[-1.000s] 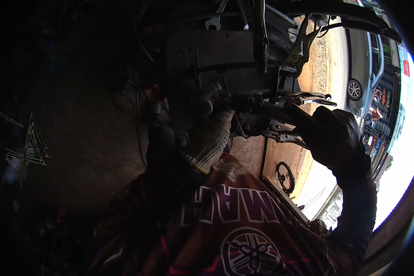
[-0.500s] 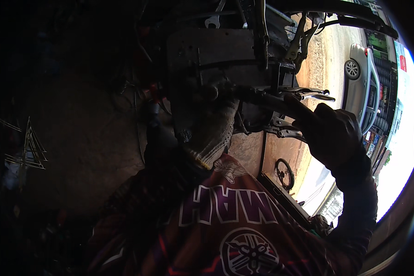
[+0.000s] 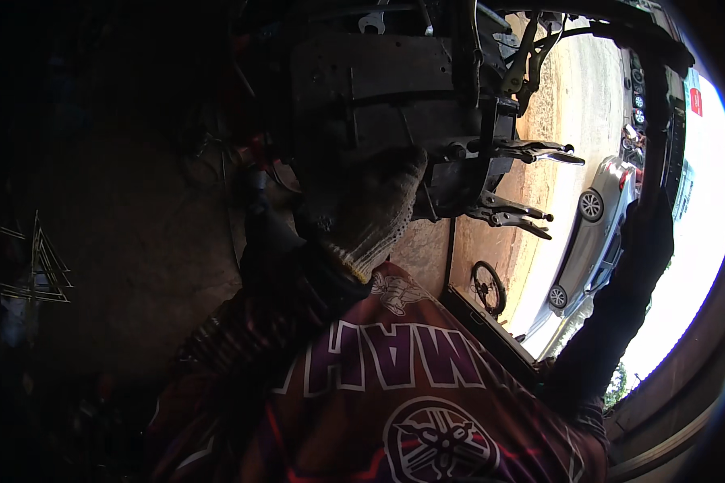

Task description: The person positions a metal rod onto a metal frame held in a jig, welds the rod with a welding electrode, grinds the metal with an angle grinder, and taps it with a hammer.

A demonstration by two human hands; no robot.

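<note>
My left hand (image 3: 379, 197), in a pale knit glove with a yellowish cuff edge, lies over the near part of a dark metal plate assembly (image 3: 379, 68). Its fingers look curled, but deep shadow hides what they hold. At the far right my right hand (image 3: 651, 221) is raised, closed around the dark handle of a hammer (image 3: 657, 121). The hammer's head blends into dark shapes above. Locking pliers (image 3: 540, 150) clamp the assembly's right side, with a second pair of locking pliers (image 3: 511, 217) just nearer and a third pair (image 3: 521, 72) farther back.
An open-ended wrench (image 3: 372, 22) lies at the assembly's far end. A dark curved bar (image 3: 604, 20) crosses the upper right. Beyond are a bicycle wheel (image 3: 488, 288) and a silver car (image 3: 600, 213) on the bright roadside. Thin metal rods (image 3: 36, 266) show at left.
My right hand has swung the hammer up and right, away from the plate and my left hand. My left hand stays on the assembly. The view has shifted slightly.
</note>
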